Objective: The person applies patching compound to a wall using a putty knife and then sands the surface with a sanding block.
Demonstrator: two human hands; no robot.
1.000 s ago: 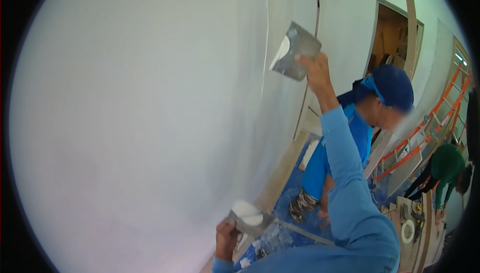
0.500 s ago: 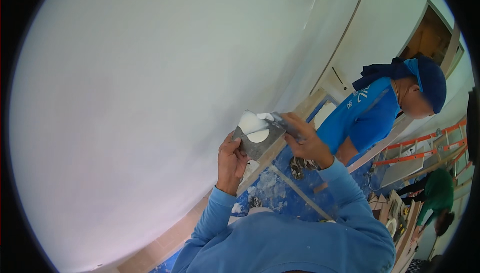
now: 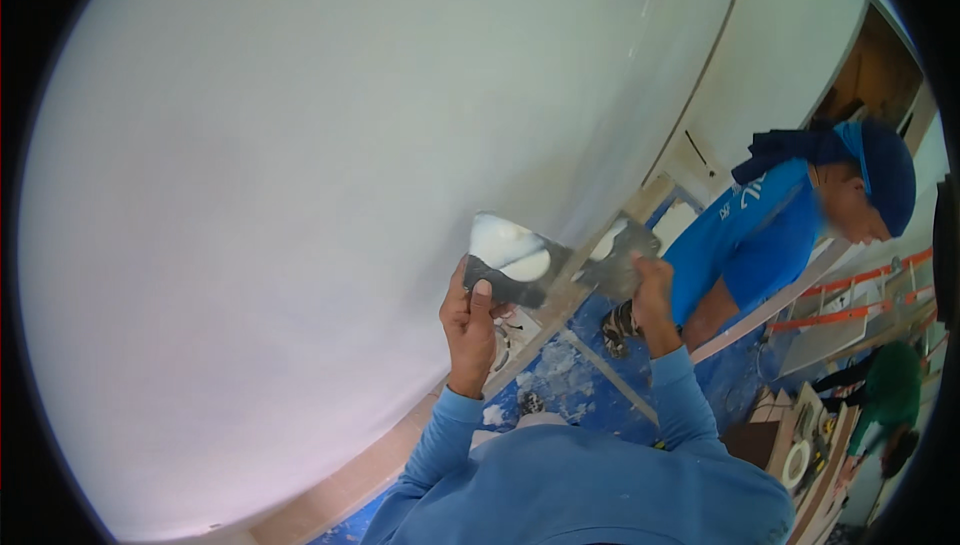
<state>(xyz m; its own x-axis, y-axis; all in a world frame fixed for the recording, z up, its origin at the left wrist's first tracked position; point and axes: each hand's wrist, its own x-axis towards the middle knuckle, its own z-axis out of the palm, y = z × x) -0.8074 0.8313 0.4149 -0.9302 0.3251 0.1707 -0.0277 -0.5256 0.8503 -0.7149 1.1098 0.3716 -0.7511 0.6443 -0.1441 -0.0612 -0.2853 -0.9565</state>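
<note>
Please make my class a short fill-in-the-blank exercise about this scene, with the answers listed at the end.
1. Counted together, the left hand and right hand hold ____ metal putty blades.
2. The putty on them is ____.
3. The ladder has ____ rails.
4. The nearer co-worker wears a dark ____ cap.

Missing words: two; white; orange; blue.

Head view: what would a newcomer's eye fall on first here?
Probably the flat grey plate bearing white paste, held in the left hand near the centre, and the grey blade in the right hand beside it. The pale wall fills the left side. A co-worker in blue is at right, with an orange ladder near the right edge.
</note>
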